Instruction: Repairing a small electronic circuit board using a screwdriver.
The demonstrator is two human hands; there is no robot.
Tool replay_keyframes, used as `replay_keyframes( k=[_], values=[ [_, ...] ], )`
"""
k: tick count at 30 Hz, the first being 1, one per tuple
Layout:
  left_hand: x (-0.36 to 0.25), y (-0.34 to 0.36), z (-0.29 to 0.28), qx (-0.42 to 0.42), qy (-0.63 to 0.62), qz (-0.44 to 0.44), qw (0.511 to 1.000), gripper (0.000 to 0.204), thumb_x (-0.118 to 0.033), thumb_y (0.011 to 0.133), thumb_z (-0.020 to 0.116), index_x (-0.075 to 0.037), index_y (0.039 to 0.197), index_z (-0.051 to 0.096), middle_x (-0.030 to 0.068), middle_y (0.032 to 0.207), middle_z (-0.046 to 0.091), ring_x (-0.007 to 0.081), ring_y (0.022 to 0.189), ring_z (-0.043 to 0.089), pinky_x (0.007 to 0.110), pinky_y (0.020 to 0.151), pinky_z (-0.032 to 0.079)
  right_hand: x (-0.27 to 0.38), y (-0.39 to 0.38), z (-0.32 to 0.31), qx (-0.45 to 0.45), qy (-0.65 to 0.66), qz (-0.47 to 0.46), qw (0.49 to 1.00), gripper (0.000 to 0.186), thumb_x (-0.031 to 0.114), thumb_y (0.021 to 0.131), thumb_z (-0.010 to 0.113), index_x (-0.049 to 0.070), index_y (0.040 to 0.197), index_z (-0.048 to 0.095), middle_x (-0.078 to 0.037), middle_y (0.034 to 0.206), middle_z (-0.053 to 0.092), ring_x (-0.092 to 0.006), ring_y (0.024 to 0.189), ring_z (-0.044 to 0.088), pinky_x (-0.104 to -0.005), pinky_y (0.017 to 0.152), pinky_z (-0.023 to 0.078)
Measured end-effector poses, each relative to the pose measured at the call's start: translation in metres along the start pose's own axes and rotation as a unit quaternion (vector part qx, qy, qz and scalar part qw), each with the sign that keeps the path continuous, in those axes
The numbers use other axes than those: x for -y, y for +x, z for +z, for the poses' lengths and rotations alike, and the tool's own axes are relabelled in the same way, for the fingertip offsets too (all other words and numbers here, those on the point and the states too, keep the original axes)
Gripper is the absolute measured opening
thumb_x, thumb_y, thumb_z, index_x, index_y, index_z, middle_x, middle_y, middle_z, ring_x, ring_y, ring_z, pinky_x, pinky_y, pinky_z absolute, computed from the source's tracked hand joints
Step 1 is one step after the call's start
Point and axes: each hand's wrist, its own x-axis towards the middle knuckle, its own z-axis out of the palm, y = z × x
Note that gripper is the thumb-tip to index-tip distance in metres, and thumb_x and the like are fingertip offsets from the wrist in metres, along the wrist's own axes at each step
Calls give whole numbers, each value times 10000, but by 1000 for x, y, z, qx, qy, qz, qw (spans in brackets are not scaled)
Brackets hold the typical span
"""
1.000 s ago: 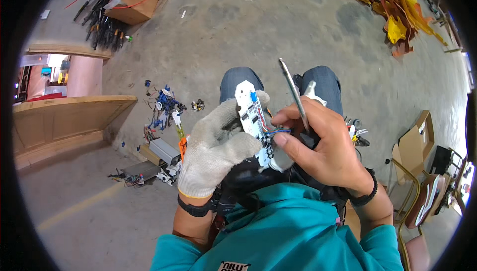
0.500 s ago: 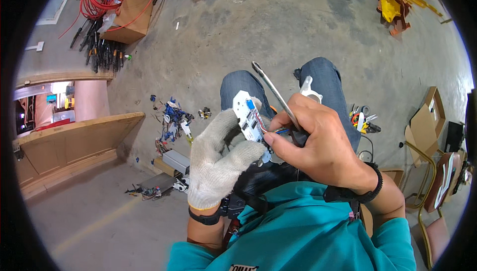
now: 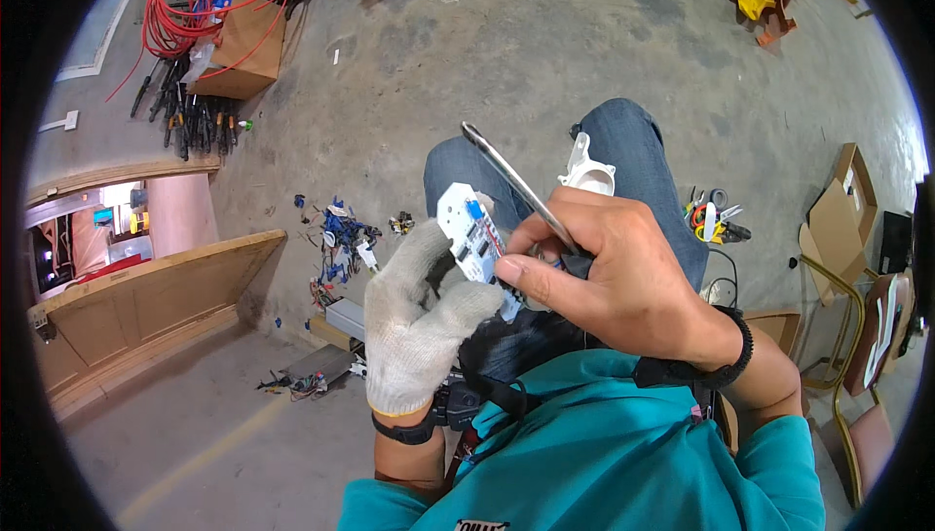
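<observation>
In a white knit glove, my left hand (image 3: 414, 331) is closed on the edge of a white circuit board (image 3: 467, 224) that carries dark chips and a blue connector. The board is tilted above my lap. My bare right hand (image 3: 628, 273) grips a screwdriver (image 3: 516, 178), its metal shaft pointing up and away to the left. Thumb and forefinger of that hand press at the board's right edge, by some thin wires; what they pinch is mostly hidden. Past my right hand, a white plastic part (image 3: 587, 172) with a round opening rests between my knees.
Blue connectors and wire scraps (image 3: 343, 239) lie on the floor to the left, near a grey metal box (image 3: 346, 318). Scissors and other hand tools (image 3: 716, 219) lie beside my right leg. A cardboard box with a red cable coil (image 3: 175, 5) stands far left; a chair (image 3: 867, 434) is at right.
Both hands, the board and the screwdriver have shifted slightly left in the view. More of the white plastic part now shows beyond my right hand. Both grips look the same.
</observation>
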Motion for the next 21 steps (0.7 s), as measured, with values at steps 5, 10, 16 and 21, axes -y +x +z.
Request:
replay_keyframes(
  k=[5, 10, 16, 21],
  values=[
    [0, -2, 0, 4, -10, -10, 1000, 616, 46, 766, 773, 72, 1344, 560, 105, 1163, 664, 173, 1044, 649, 315, 913, 544, -3, 0, 1, -4, -29, -28, 999, 201, 194, 844, 752, 1, 883, 709, -166, 809, 630, -364, 721, 617, -433, 665, 485],
    [2, -1, 5, 1, -14, 0, 1000, 617, 57, 758, 747, 72, 1346, 558, 100, 1149, 664, 169, 1041, 648, 309, 905, 543, -8, 0, 2, -8, -23, -39, 999, 146, 131, 838, 736, -4, 872, 693, -140, 827, 602, -311, 756, 602, -381, 698, 477],
    [3, 2, 0, 3, -11, -22, 1000, 612, 23, 767, 717, 55, 1359, 565, 109, 1139, 676, 155, 1017, 642, 293, 891, 526, -9, 6, 1, -26, 20, -30, 999, 113, 90, 853, 716, -10, 879, 670, -84, 879, 573, -206, 780, 583, -315, 713, 461],
    [7, 6, -3, 7, -23, -1, 1000, 579, -74, 808, 713, 52, 1356, 576, 123, 1157, 682, 156, 1006, 642, 302, 896, 520, -4, 11, -5, -22, 30, -20, 999, 127, 107, 872, 714, -10, 880, 666, -66, 870, 564, -162, 764, 559, -298, 700, 455]
  ],
)
